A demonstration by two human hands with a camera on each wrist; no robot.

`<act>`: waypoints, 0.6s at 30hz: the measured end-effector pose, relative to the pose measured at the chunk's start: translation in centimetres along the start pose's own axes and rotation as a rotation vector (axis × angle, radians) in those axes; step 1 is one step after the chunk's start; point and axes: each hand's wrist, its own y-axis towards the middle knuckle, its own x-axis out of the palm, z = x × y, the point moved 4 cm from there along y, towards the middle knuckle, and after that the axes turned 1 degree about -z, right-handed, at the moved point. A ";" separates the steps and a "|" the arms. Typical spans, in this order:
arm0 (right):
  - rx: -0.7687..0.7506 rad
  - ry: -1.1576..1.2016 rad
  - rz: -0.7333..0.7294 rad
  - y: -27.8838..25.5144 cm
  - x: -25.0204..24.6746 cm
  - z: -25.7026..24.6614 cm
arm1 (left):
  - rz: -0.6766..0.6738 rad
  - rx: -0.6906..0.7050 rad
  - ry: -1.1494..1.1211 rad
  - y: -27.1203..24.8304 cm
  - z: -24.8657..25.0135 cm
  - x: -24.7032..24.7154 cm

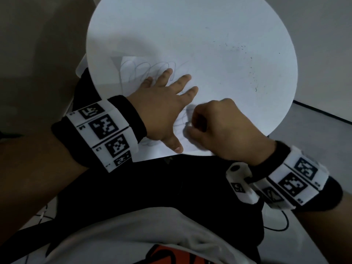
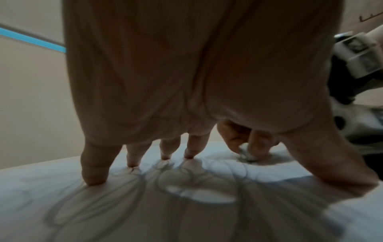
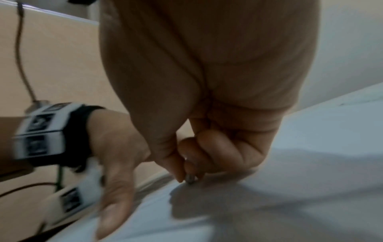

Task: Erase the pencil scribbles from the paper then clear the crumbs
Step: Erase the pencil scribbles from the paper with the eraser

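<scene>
On the round white table, a white sheet of paper looped with grey pencil scribbles lies at the near edge, pinned by the spread left hand, while beside its thumb the right hand pinches a small white eraser, best rubbed in short strokes away from that bracing palm.

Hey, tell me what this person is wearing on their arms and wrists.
Both forearms are bare, no sleeves. The left wrist and right wrist each carry a black fabric band topped with white blocks printed with black square markers. A thin black cable hangs below the right one.
</scene>
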 end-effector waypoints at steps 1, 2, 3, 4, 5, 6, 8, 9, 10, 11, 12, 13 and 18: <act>0.027 0.007 -0.002 0.2 -0.2 0.4 | -0.003 -0.003 -0.002 -0.1 0.0 0.0; 0.073 0.018 0.020 0.5 -0.7 1.4 | -0.012 -0.008 -0.008 -0.1 0.1 0.0; 0.115 0.036 0.058 0.9 -1.3 2.3 | -0.020 -0.011 -0.013 -0.1 0.1 -0.1; 0.135 0.046 0.092 1.1 -1.8 2.9 | -0.024 -0.013 -0.015 0.0 0.1 -0.2; 0.132 0.039 0.106 1.1 -1.9 3.1 | -0.025 -0.012 -0.015 0.1 0.1 -0.3; 0.108 0.020 0.100 1.0 -1.7 2.7 | -0.026 -0.011 -0.015 0.0 0.1 -0.3; 0.029 0.001 0.038 0.4 -0.6 1.1 | -0.022 -0.006 -0.014 -0.1 0.1 -0.1; 0.010 0.015 0.002 0.2 -0.2 0.7 | -0.018 -0.003 -0.013 -0.2 0.2 -0.1; 0.025 0.021 -0.011 0.3 -0.3 1.0 | -0.017 -0.001 -0.012 -0.2 0.2 0.0; 0.067 0.022 0.005 0.6 -0.8 1.7 | -0.020 0.000 -0.012 -0.2 0.2 0.0; 0.116 0.027 0.043 0.9 -1.4 2.5 | -0.024 0.002 -0.012 -0.2 0.2 0.0; 0.148 0.029 0.080 1.2 -1.9 3.1 | -0.024 0.004 -0.012 -0.1 0.2 -0.1; 0.013 0.005 -0.015 0.1 -0.1 0.3 | -0.007 0.012 -0.007 -0.1 0.3 0.1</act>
